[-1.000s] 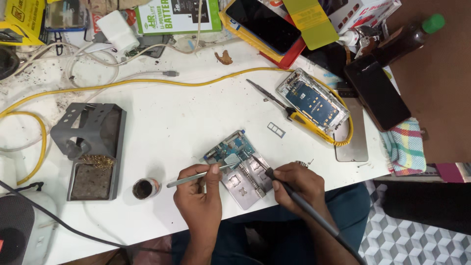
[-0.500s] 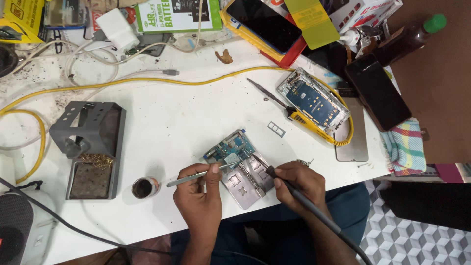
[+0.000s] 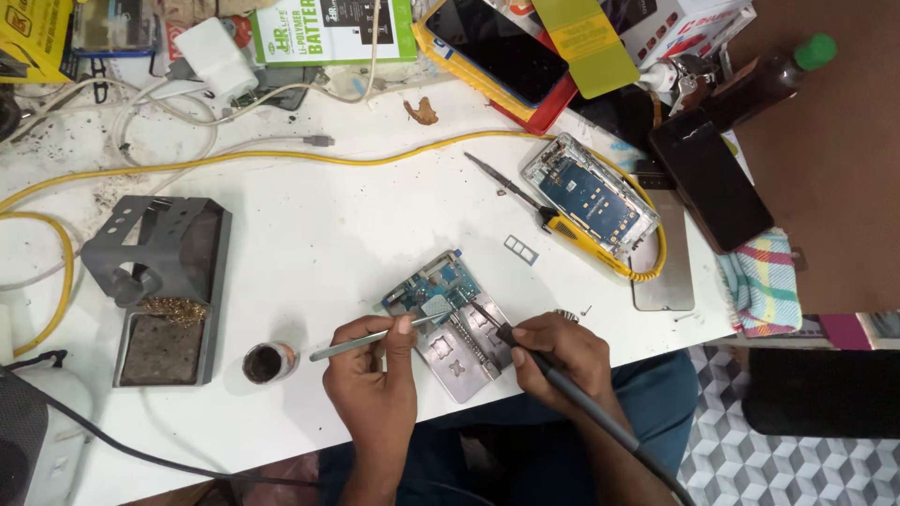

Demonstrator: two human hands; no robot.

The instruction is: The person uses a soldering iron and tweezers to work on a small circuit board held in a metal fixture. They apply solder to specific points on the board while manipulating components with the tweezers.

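A small blue circuit board (image 3: 437, 284) is clamped on a metal holder plate (image 3: 461, 354) near the table's front edge. My left hand (image 3: 373, 389) grips metal tweezers (image 3: 375, 337) whose tips reach the board. My right hand (image 3: 555, 361) holds a soldering iron (image 3: 572, 398) like a pen, its tip resting on the board next to the tweezers' tips. The iron's dark cable trails off toward the bottom right.
A grey soldering iron stand (image 3: 169, 281) with brass wool sits at left, a small round flux pot (image 3: 264, 363) beside it. An opened phone (image 3: 591, 195), a yellow-handled screwdriver (image 3: 553, 225), a yellow cable (image 3: 281, 157), phones and boxes crowd the back. The table's right edge (image 3: 722, 323) is near.
Both hands stay over the board. The soldering iron's tip and the tweezers shifted only slightly.
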